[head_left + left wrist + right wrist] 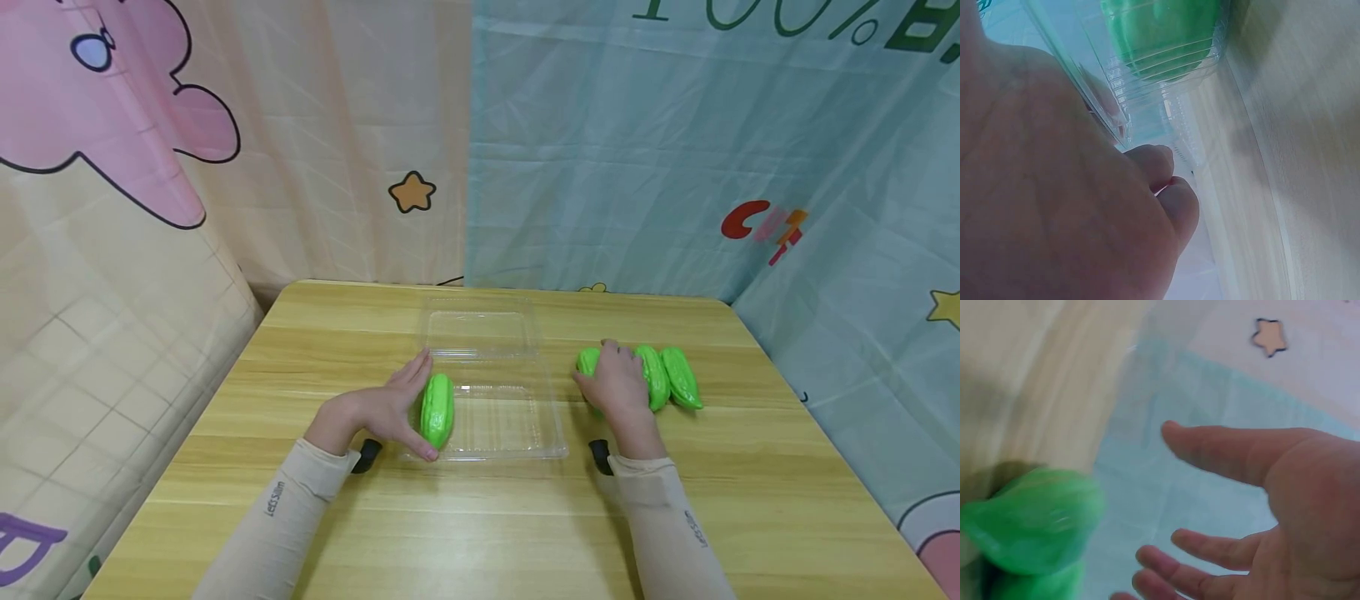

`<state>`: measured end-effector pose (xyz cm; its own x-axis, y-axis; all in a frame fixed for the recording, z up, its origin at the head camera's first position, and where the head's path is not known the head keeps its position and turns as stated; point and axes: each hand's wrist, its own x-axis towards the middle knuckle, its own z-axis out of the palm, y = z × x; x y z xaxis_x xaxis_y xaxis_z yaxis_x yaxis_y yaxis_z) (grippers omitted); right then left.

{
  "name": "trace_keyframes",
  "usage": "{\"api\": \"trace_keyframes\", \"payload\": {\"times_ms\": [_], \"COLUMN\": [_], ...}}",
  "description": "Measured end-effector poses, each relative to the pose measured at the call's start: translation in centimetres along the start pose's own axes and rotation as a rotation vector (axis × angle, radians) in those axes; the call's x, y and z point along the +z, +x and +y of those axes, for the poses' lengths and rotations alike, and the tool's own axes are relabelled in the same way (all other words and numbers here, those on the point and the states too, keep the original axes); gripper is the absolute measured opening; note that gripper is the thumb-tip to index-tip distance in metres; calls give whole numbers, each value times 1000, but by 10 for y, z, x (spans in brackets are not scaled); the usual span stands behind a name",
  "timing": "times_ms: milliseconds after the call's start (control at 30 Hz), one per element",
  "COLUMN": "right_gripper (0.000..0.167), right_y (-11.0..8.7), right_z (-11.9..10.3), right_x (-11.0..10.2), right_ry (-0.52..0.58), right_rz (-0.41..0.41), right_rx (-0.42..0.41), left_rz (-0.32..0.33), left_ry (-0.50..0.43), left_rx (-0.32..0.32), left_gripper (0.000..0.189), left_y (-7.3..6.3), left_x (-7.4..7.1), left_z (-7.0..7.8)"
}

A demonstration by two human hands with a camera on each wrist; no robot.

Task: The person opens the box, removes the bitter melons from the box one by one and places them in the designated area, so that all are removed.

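Observation:
A clear plastic clamshell box (pixel 504 418) lies on the table with its lid (pixel 480 331) folded back behind it. Along the box's left side sits one green, ribbed, gourd-like toy (pixel 438 410). My left hand (pixel 378 412) rests spread against that side, thumb by the front corner and fingers toward the back. The left wrist view shows the box rim beside the hand (pixel 1066 181). My right hand (pixel 621 385) hovers over a row of similar green gourds (pixel 681 379), partly hiding them. In the right wrist view its fingers are spread, apart from a green gourd (pixel 1041 519).
The wooden table (pixel 480 533) has rounded far corners. Printed cloth curtains (pixel 637 167) hang behind it and at both sides. Black straps (pixel 367 456) show at the wrists.

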<state>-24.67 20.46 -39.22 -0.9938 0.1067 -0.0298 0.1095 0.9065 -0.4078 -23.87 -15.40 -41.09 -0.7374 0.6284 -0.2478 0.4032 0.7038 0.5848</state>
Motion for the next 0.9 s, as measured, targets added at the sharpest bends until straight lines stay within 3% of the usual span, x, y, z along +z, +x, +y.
{"api": "trace_keyframes", "payload": {"times_ms": [133, 367, 733, 900], "right_gripper": [79, 78, 71, 69], "right_y": [-6, -16, -29, -38], "right_z": [-13, -35, -63, -76], "right_x": [-5, -1, 23, 35], "right_ry": [119, 361, 549, 564], "right_rz": [-10, -159, -266, -308], "right_rx": [-71, -191, -290, -329], "left_rz": [9, 32, 56, 66], "left_ry": [17, 60, 123, 137], "left_rx": [8, 27, 28, 27], "left_gripper": [149, 149, 152, 153], "left_y": [0, 0, 1, 2], "left_x": [0, 1, 1, 2], "left_z": [0, -1, 1, 1]}}
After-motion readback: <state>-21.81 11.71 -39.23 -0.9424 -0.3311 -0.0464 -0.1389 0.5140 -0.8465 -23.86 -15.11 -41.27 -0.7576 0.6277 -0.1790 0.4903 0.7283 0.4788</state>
